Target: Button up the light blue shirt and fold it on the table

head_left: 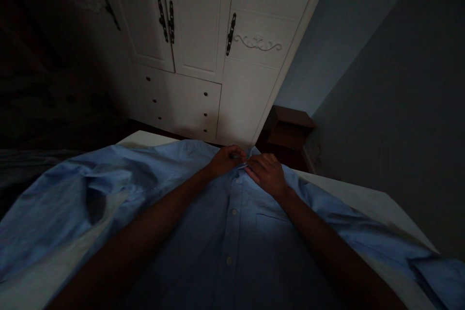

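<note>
A light blue button-up shirt (203, 232) lies front side up with its sleeves spread to both sides. Its collar end is at the far edge, and several buttons run down the middle placket, fastened in the part I can see. My left hand (228, 160) and my right hand (268, 172) meet at the top of the placket, by the collar. Both have their fingers closed, pinching the shirt's fabric there. Whether a button is between the fingertips is too dark and small to make out. A chest pocket lies just below my right wrist.
Under the shirt is a white table (363, 193), its far corners showing. Beyond it stands a white wardrobe (196, 24) with dark handles and small drawer knobs. A brown wooden cabinet (290, 126) sits on the floor by the wall at the right. The far left is very dark.
</note>
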{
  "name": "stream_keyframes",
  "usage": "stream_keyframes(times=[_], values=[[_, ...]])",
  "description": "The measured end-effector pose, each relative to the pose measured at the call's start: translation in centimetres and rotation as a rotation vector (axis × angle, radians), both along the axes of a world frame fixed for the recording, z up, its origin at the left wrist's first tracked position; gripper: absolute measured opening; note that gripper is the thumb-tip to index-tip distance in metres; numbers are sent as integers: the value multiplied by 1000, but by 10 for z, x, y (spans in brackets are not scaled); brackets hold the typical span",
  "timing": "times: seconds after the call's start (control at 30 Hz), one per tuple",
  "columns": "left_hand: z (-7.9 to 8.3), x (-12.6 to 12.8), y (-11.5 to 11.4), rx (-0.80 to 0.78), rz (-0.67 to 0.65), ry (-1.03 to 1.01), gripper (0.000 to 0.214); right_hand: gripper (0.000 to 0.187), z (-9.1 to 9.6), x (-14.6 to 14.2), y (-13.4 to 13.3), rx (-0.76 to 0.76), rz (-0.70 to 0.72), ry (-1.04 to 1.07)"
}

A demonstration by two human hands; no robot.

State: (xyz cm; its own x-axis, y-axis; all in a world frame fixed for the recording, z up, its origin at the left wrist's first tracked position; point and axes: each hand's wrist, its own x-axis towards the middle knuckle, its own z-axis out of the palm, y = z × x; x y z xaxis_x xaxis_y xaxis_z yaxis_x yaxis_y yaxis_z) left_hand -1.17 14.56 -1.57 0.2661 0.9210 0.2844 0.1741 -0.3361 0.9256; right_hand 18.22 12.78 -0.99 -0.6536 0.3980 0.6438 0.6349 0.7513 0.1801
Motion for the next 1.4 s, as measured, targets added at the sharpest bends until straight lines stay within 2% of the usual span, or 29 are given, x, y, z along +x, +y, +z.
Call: stream_keyframes(times=[0.2, 0.43, 0.7, 0.87, 1.1, 1.27, 1.4], values=[[6, -2, -11, 157, -74, 180, 23, 20, -1, -1, 3, -14, 34, -22], [8, 0, -23, 496, 74, 554, 44, 19, 0, -1, 5, -61, 51, 2], [5, -2, -28, 746, 184, 743, 30, 18, 1, 0, 9, -107, -9, -55], [3, 0, -29, 729, 186, 786, 26, 18, -2, 1, 11, -122, 6, -70], [3, -1, -29, 675, 159, 760, 24, 22, -5, 0, 13, -230, 21, -76], [5, -1, -31, 638, 152, 757, 23, 21, -5, 2, 16, -320, 85, -41], [5, -2, -29, 613, 147, 748, 23, 21, -5, 4, 16, -344, 106, -28]])
